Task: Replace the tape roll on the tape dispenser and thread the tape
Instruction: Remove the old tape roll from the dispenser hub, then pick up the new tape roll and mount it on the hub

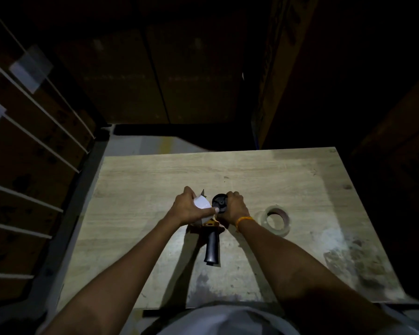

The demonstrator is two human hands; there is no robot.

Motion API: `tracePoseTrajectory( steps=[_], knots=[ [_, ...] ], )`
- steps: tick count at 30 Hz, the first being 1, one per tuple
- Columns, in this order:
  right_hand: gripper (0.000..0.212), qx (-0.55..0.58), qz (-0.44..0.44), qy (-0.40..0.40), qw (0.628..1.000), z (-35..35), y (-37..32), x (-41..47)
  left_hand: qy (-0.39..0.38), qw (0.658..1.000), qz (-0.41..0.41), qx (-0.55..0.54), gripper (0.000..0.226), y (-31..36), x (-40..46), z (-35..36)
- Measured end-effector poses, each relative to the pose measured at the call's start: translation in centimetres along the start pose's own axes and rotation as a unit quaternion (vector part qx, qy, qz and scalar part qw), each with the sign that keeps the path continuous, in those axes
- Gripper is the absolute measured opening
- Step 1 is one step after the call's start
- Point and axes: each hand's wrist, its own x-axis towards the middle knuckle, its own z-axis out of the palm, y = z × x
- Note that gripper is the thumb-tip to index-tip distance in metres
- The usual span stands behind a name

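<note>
My left hand (188, 209) clamps the rigid tape dispenser (209, 228) at bench (140, 189) centre, right hand (235, 206) grips its bare hub (219, 203); the light, sticky-edged tape roll (275, 220) lies at three o'clock.

We see a dim storeroom or warehouse packing area. Stacked brown cardboard cartons (34, 146) bound with pale straps fill the left side, some bearing white labels (30, 67), and more tall boxes (194, 76) stand behind in shadow. In front sits a worn, scuffed wooden worktable (288, 180), lit from above, on which we make out a handheld tape dispenser (212, 247) and a roll of clear packing tape (276, 220), the usual tools of a packing station.
</note>
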Motion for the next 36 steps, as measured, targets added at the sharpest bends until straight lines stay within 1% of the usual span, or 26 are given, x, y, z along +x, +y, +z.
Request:
tracePoseTrajectory(
  steps=[2,4,8,10,12,14,15,16,18,19,21,23,24,27,29,30,33,35,36],
  knots=[
    [0.087,0.003,-0.022,-0.001,1.0,-0.5,0.3,0.0,0.002,1.0,-0.013,-0.008,0.09,0.7,0.2,0.3],
    [0.098,0.013,-0.067,0.017,0.997,-1.0,0.7,-0.3,0.023,0.999,-0.03,-0.014,0.094,1.6,0.5,0.7],
    [0.109,0.065,-0.169,0.095,0.979,-1.5,1.6,-1.6,0.066,0.996,-0.052,-0.015,0.099,3.7,1.5,1.8],
    [0.105,0.065,-0.191,0.127,0.971,-1.6,1.8,-2.3,0.046,0.996,-0.067,-0.034,0.098,4.8,2.0,2.4],
    [0.087,0.054,-0.199,0.138,0.969,-1.8,2.3,-2.6,0.013,0.996,-0.07,-0.049,0.088,6.1,2.2,3.1],
    [0.065,0.059,-0.181,0.139,0.972,-2.3,3.2,-2.7,-0.015,0.998,-0.049,-0.046,0.075,6.8,2.3,3.9],
    [0.061,0.07,-0.165,0.135,0.975,-2.5,3.8,-2.7,-0.028,0.997,-0.044,-0.05,0.073,7.1,2.3,4.2],
    [0.064,0.082,-0.147,0.131,0.977,-2.8,4.3,-2.7,-0.045,0.996,-0.043,-0.063,0.075,7.4,2.3,4.5],
    [0.083,0.094,-0.097,0.131,0.982,-3.4,5.2,-2.6,-0.075,0.99,-0.05,-0.104,0.079,7.8,2.4,4.9],
    [0.091,0.097,-0.068,0.134,0.984,-3.8,5.6,-2.5,-0.08,0.988,-0.051,-0.122,0.076,7.9,2.4,5.1],
    [0.097,0.099,-0.018,0.141,0.985,-4.5,6.4,-2.1,-0.07,0.987,-0.044,-0.139,0.06,7.7,2.3,5.8],
    [0.095,0.087,0.015,0.14,0.986,-5.3,7.4,-1.7,-0.064,0.988,-0.036,-0.137,0.033,7.0,2.1,6.4],
    [0.094,0.077,0.029,0.134,0.988,-5.6,7.9,-1.4,-0.067,0.989,-0.034,-0.129,0.028,6.4,1.9,6.7],
    [0.095,0.086,0.058,0.102,0.989,-6.5,9.2,-0.9,-0.063,0.993,-0.055,-0.085,0.026,4.1,1.3,6.6],
    [0.099,0.108,0.059,0.076,0.989,-6.8,10.0,-0.7,-0.06,0.993,-0.071,-0.07,0.022,2.4,0.8,6.3],
    [0.102,0.122,0.06,0.07,0.988,-6.8,10.4,-0.7,-0.056,0.993,-0.083,-0.069,0.023,1.6,0.6,6.1],
    [0.11,0.143,0.083,0.089,0.982,-6.4,11.5,-1.7,-0.048,0.99,-0.117,-0.065,0.025,-0.1,-0.2,5.7],
    [0.119,0.106,0.106,0.107,0.983,-5.7,12.3,-2.7,-0.047,0.99,-0.127,-0.043,0.026,-1.2,-0.8,5.7],
    [0.125,0.079,0.119,0.109,0.984,-5.3,12.7,-3.3,-0.044,0.99,-0.132,-0.032,0.03,-1.8,-1.1,5.8]
  ],
)
